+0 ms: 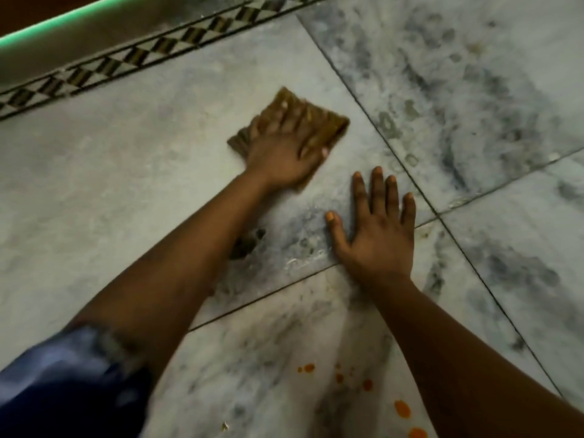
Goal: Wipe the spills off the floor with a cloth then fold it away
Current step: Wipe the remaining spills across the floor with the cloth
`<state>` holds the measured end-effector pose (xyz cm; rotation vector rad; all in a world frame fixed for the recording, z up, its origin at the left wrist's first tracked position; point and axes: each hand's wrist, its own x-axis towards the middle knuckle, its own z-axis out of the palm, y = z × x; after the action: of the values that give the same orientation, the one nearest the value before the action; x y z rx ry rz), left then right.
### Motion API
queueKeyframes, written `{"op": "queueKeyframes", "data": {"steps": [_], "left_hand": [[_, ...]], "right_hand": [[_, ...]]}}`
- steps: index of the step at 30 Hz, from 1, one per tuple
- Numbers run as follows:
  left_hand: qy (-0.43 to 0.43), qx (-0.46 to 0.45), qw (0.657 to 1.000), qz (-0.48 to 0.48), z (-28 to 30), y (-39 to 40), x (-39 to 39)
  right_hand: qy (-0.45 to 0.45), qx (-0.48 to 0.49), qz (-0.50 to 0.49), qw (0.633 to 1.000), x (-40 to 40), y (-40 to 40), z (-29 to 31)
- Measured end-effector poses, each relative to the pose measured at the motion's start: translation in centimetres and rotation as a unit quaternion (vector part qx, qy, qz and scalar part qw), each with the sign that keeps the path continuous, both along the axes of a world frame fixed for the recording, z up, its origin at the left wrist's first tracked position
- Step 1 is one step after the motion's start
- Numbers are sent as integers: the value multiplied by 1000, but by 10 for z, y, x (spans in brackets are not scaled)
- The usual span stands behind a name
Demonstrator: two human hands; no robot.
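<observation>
Your left hand presses flat, fingers straight, on the brown cloth just beyond your released right hand braced on the floor; next, I judge, drag it back to the orange spills.

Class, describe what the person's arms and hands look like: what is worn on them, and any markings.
The left arm has a blue sleeve pushed up near the elbow; below it the forearm is bare. The right arm is bare as far as the frame shows. The left hand and right hand are bare, with no gloves, rings or watch showing. Fingernails are short.
</observation>
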<state>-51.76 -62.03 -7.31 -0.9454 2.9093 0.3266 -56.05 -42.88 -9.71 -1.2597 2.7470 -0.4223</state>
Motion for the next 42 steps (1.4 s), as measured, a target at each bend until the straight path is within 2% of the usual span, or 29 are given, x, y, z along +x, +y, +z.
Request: {"op": "queueKeyframes", "data": {"steps": [2,3,7,10,14,18,21,26,30,34,35,37,40,42], "left_hand": [[-14,-7,999,-47,-2,7,44],[-19,-18,999,-28,-3,-1,63],[-45,-5,983,177,3,-67,66],[-48,34,973,221,8,-78,15],[-34,21,993,112,2,-26,-10],[-15,-17,1000,-6,-2,15,52],[-41,-19,999,30,0,-8,73],[-63,39,987,146,9,-53,-4],[-52,16,996,75,4,0,-14],[-22,-5,998,-51,0,39,69],[-22,-7,999,-40,0,33,89],[-32,-18,998,43,-1,8,106],[-45,-8,984,171,-1,-42,75],[-31,24,979,202,5,-62,38]], "right_hand": [[1,4,1,1000,0,1,0],[0,6,2,1000,0,1,0],[-4,8,1,1000,0,0,-1],[-7,9,0,1000,0,1,0],[-4,-4,2,1000,0,0,-1],[-2,-7,0,1000,0,1,1],[-11,11,9,1000,0,1,2],[-15,13,8,1000,0,2,2],[-14,4,4,1000,0,1,0],[-14,8,7,1000,-1,1,-1],[-10,10,6,1000,-1,1,-1],[-8,11,7,1000,0,2,-2],[-12,11,7,1000,-1,1,-2],[-14,12,8,1000,-1,1,-1]]}}
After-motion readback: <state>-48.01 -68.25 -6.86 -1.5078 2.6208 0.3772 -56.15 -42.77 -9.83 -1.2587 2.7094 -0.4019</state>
